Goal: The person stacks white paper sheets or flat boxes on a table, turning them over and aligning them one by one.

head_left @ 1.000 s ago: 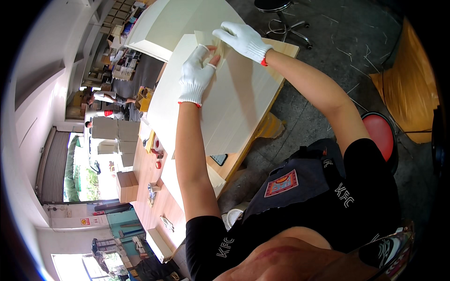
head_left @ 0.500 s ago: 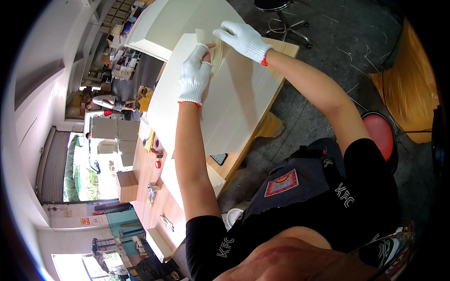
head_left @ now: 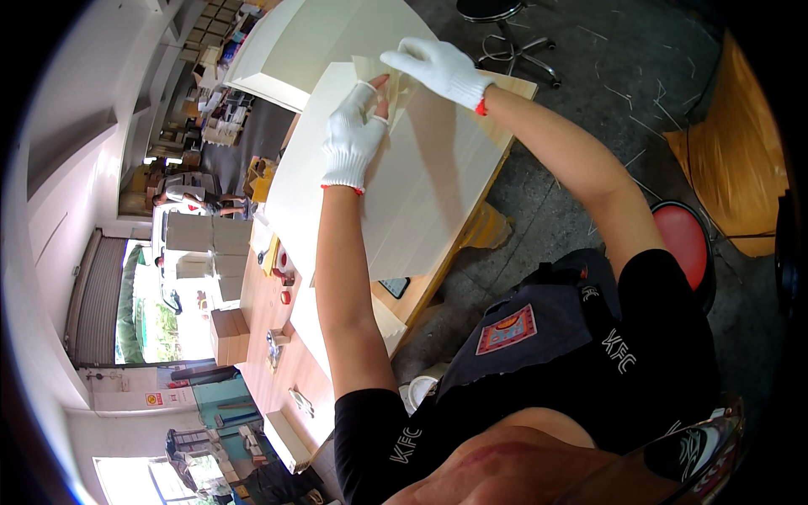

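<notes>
A stack of broad pale sheets [head_left: 412,177] lies on the wooden table. Over its far part, my left hand [head_left: 352,135], in a white knit glove with thumb and forefinger tips bare, is closed on a thin pale strip [head_left: 365,67]. More of this thin material is bent up beside the fingertips, partly hidden and blurred. Just to the right, my right hand [head_left: 442,71], fully gloved in white, hovers over the strip's right side, fingers stretched toward the left hand. Whether it touches the strip is unclear.
Beyond stands another tall pile of pale sheets [head_left: 337,34]. A phone [head_left: 395,287], tape rolls [head_left: 284,278] and a loose glove [head_left: 300,402] lie on the table. Right of it are a wheeled stool [head_left: 505,42], a red-topped stool [head_left: 678,244] and floor scraps. A person [head_left: 181,194] stands far left.
The thin strip between my hands has shifted and blurred. My left thumb has spread slightly outward; my right hand has barely moved. The distant person has changed posture.
</notes>
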The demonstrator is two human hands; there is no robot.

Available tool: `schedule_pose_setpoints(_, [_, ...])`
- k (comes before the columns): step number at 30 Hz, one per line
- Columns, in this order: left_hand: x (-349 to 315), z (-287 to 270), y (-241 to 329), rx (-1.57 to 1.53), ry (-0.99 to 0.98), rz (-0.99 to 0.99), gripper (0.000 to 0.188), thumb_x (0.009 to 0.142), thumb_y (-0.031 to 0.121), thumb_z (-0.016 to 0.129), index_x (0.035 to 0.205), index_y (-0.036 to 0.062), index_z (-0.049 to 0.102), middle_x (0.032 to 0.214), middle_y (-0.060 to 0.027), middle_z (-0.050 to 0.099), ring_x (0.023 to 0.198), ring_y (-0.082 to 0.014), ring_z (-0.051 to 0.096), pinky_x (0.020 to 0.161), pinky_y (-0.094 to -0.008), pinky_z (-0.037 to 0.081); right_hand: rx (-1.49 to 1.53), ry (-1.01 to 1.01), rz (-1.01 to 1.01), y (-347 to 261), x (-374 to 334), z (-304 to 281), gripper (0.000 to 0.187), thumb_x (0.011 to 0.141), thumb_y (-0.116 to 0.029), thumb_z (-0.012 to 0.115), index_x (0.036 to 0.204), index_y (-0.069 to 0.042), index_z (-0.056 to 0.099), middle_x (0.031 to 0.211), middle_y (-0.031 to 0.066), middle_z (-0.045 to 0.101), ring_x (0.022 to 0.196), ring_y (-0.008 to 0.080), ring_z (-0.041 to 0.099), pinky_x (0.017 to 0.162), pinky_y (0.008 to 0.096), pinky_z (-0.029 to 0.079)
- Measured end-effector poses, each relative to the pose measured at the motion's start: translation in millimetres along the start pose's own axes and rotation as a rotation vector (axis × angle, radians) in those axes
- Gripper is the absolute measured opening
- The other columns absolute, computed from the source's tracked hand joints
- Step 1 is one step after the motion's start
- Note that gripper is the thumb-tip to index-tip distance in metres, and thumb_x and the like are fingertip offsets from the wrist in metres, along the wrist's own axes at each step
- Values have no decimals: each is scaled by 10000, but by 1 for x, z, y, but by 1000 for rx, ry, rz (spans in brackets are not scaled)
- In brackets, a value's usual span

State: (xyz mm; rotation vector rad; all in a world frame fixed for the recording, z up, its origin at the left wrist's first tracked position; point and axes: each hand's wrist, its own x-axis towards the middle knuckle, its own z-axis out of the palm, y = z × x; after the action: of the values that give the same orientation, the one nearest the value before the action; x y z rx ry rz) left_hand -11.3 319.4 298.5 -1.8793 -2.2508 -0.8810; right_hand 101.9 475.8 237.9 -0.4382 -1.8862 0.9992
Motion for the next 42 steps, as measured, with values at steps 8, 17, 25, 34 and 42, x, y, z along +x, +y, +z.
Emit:
schedule_pose_setpoints(8, [-1,-11,18,63,-82,-114,228,927,104,577,1137,118,666,1108,-139,702,978,-291,683,871,-345,510,-665,-241,-505,10,12,-33,392,953,-489,523,941,-112,629,781,155,649,767,361,646,684,468,508])
schedule_pose_setpoints(17, [-1,-6,2,25,-49,-69,226,917,152,635,1140,122,654,1074,-149,707,985,-303,682,848,-349,514,-17,-116,-85,5,10,6,415,982,-454,471,995,-80,649,855,173,649,836,368,618,747,443,454])
schedule_pose_setpoints(25, [-1,-2,-1,4,-44,-77,313,870,196,730,1163,121,652,1139,-167,705,1083,-298,670,892,-368,509,22,39,-100,8,-1,15,449,985,-463,477,884,-40,587,781,184,603,766,398,579,693,466,437])
schedule_pose_setpoints(34, [-3,-6,6,-51,-59,-162,333,868,203,745,1177,121,653,1138,-170,707,1102,-286,666,901,-360,505,49,59,-126,4,-4,13,430,993,-428,482,851,-30,560,760,193,587,748,404,571,671,467,423])
schedule_pose_setpoints(42, [-9,0,9,299,36,197,545,747,49,669,1271,192,618,1262,-168,625,1101,-368,625,915,-439,521,-223,151,-244,-4,-4,-8,382,950,-444,575,946,-66,630,846,139,636,786,354,611,713,416,474])
